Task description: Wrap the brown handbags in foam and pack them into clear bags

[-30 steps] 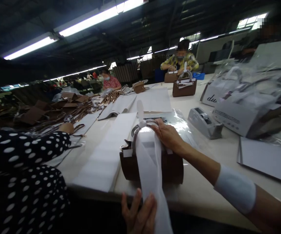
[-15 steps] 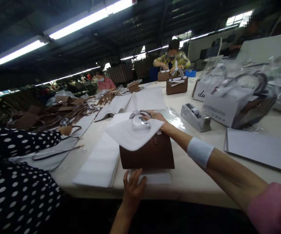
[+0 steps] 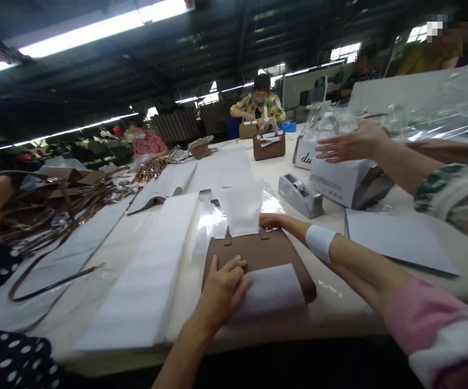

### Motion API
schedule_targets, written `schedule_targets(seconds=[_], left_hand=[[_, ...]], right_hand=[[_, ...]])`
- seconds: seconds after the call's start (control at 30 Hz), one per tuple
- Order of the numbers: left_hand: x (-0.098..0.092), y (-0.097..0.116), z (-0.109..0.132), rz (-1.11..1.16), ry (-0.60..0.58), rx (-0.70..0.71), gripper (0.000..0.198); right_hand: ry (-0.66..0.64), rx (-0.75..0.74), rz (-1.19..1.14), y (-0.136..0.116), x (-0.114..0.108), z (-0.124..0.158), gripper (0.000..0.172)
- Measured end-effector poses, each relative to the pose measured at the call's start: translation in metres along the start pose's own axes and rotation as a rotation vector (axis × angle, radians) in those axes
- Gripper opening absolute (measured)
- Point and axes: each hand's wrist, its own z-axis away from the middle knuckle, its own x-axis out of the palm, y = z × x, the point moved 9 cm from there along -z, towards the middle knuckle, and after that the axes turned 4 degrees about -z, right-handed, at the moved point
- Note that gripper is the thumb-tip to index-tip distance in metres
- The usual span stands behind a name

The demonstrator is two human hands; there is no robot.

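So the brown, smooth leather-look handbag (image 3: 254, 251) is sitting near the front edge of the white worktop (image 3: 339, 316), with a thin white rectangular foam sheet (image 3: 276, 286) over its lower front. The left hand (image 3: 224, 286) is flat-ish on the bag's front, fingers a bit apart, thumb by that sheet, while the right hand (image 3: 272, 220) is at the top edge, fingertips hidden, so I can't tell its grip. A long stack of white foam sheets (image 3: 145, 275) lies just left.

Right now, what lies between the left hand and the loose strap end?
In the head view, mainly white sheets lie between the left hand and strap end.
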Motion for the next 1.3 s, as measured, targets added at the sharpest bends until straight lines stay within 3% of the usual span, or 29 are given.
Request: schedule_targets(seconds=[0.1,0.2,0.23,0.27,0.3,0.4,0.47,0.53,0.57,0.6,0.63,0.7,0.73,0.77,0.83,0.97,1.03,1.13,1.23,1.3], left_hand=[[0.006,-0.013,-0.014,0.067,-0.029,-0.055,0.013],[0.007,-0.014,-0.013,0.093,-0.020,-0.076,0.011],[0.007,-0.013,-0.011,0.095,-0.017,-0.078,0.011],[0.007,-0.012,-0.009,0.094,-0.017,-0.077,0.011],[0.007,-0.010,-0.008,0.090,-0.020,-0.072,0.011],[-0.007,-0.011,-0.019,0.094,0.001,-0.023,0.008],[-0.039,-0.018,-0.045,0.044,0.143,0.017,0.014],[-0.078,-0.027,-0.086,-0.104,0.339,0.041,0.043],[-0.090,-0.032,-0.113,-0.205,0.370,0.033,0.060],[-0.094,-0.036,-0.142,-0.262,0.325,0.036,0.069],[-0.088,-0.038,-0.170,-0.277,0.192,0.061,0.069],[-0.077,-0.033,-0.209,-0.247,0.026,0.137,0.047],[-0.070,-0.026,-0.217,-0.223,-0.033,0.180,0.039],[-0.064,-0.016,-0.217,-0.203,-0.063,0.223,0.037],[-0.048,0.010,-0.196,-0.179,-0.092,0.316,0.038],[-0.003,0.055,-0.108,-0.259,-0.105,0.476,0.014],[0.013,0.057,-0.077,-0.269,-0.045,0.425,0.012],[0.020,0.048,-0.058,-0.177,0.101,0.321,0.019],[0.020,0.039,-0.057,-0.102,0.169,0.285,0.027],[0.019,0.037,-0.058,-0.110,0.174,0.302,0.031]], right_hand=[[0.119,0.007,0.066,0.001,-0.030,0.025,0.022],[0.298,-0.154,0.101,-0.029,-0.051,0.089,0.029],[0.341,-0.399,0.124,-0.056,-0.048,0.121,0.027],[0.311,-0.647,0.159,-0.081,-0.033,0.155,0.026],[0.244,-0.805,0.219,-0.096,-0.013,0.183,0.029],[0.222,-0.834,0.355,-0.101,0.028,0.214,0.046],[0.182,-0.791,0.407,-0.096,0.043,0.209,0.056],[0.109,-0.763,0.432,-0.091,0.051,0.200,0.061],[0.082,-0.754,0.439,-0.089,0.052,0.197,0.060],[0.071,-0.748,0.441,-0.087,0.052,0.195,0.056],[0.082,-0.742,0.432,-0.086,0.050,0.194,0.050],[0.111,-0.730,0.404,-0.083,0.048,0.194,0.043],[0.105,-0.718,0.394,-0.080,0.050,0.193,0.043],[0.085,-0.705,0.387,-0.078,0.052,0.192,0.045],[0.030,-0.685,0.377,-0.074,0.058,0.190,0.053],[0.057,-0.682,0.344,-0.074,0.059,0.182,0.050],[0.095,-0.697,0.338,-0.074,0.058,0.179,0.034],[0.161,-0.788,0.355,-0.073,0.051,0.184,0.020],[0.355,-0.868,0.394,-0.068,0.033,0.204,0.032],[0.516,-0.803,0.398,-0.057,0.018,0.215,0.039]])
